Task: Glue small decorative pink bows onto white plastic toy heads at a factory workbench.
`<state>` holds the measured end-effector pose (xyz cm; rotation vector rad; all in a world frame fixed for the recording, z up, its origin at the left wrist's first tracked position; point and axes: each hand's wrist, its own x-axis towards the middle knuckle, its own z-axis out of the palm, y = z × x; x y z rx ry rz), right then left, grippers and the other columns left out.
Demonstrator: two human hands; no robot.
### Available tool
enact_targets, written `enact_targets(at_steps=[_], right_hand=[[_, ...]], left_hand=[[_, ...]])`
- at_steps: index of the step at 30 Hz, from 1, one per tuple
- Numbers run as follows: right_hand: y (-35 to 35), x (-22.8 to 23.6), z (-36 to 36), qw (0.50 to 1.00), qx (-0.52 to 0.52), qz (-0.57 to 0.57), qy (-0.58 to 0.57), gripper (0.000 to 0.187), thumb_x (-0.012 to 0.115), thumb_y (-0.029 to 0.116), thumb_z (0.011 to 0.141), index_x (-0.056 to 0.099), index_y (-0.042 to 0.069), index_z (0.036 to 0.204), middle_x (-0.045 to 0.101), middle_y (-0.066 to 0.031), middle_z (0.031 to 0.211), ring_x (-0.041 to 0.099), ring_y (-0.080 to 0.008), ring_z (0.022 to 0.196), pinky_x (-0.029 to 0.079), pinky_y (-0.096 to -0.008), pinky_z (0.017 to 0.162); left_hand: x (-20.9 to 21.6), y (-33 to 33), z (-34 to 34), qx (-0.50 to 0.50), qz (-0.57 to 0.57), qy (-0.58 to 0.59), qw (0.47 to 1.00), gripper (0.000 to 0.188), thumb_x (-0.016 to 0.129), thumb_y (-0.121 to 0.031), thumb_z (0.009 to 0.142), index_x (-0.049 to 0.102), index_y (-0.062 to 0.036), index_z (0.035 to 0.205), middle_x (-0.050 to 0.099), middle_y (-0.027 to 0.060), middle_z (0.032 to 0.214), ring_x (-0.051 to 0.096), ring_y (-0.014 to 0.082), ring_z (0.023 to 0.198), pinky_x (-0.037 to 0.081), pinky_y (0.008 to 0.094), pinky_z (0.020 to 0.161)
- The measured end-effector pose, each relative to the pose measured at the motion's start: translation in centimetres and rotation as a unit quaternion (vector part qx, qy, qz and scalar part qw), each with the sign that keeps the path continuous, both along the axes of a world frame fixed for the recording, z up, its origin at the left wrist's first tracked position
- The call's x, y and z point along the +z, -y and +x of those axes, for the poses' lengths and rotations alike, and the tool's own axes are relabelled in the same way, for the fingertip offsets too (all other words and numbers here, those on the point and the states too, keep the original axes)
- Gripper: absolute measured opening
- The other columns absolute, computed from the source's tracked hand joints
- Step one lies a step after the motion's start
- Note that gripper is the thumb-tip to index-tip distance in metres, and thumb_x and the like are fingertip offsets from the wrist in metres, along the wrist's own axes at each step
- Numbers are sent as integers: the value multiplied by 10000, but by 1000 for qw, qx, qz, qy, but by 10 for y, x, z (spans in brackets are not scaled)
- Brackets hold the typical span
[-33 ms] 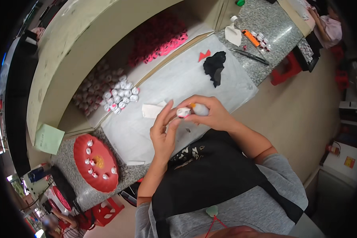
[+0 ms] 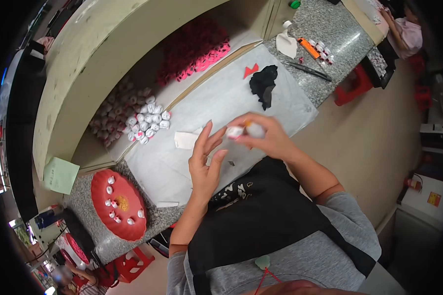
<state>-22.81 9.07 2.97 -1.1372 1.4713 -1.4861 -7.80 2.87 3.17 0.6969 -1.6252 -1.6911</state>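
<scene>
Over the white work sheet, my right hand (image 2: 268,135) is closed round a small white bottle with an orange tip (image 2: 256,130), blurred by motion. Its thumb and fingertips also pinch a small round white piece with pink on it (image 2: 235,132). Just left of that piece, my left hand (image 2: 205,162) has its fingers and thumb spread, with nothing between them. A folded white cloth (image 2: 184,140) lies beyond the left hand. Similar white pieces (image 2: 150,118) sit heaped under the shelf, and several more rest in a red scalloped tray (image 2: 103,219) at the left.
Pink pieces (image 2: 202,59) are piled under the curved shelf (image 2: 83,54). A black crumpled cloth (image 2: 264,83) and a red scrap (image 2: 251,71) lie on the sheet (image 2: 216,110). Black tweezers (image 2: 307,70), an orange tool (image 2: 308,48) and a white cloth (image 2: 286,44) are at the far right.
My right hand has drawn slightly right with the white piece and the bottle. The left fingers, earlier close to the piece, are now apart from it.
</scene>
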Motion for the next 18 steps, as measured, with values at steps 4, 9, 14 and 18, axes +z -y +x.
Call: enact_targets(at_steps=[4,9,14,18], right_hand=[[-25,0,-109,952,-300,44,-53,267,599,147,688,550,22,918,527,20,647,416,-31,499,327,-170,431],[-65,-70,-302,790,-449,128,-397,333,626,265,658,565,32,888,573,-139,739,533,-197,656,410,-303,621],[-124,-134,-435,771,-345,243,-477,411,603,243,668,521,-2,987,555,-204,894,538,-276,828,390,-357,739],[-109,-137,-434,882,-304,238,-270,325,544,93,714,519,52,1035,540,-63,865,482,-138,782,376,-260,713]], left_hand=[[-5,17,4,3,-79,31,996,416,483,-107,778,353,18,1152,474,150,1070,439,219,1019,330,315,861],[-14,53,57,182,-122,74,973,270,479,-41,764,477,25,1026,518,117,1006,472,186,969,335,284,853],[-20,82,105,308,-135,71,939,237,478,-29,779,484,32,1008,530,108,970,495,156,924,376,244,796],[-34,89,131,333,-141,160,919,258,535,-55,735,514,-8,988,549,91,927,519,158,874,408,251,728]])
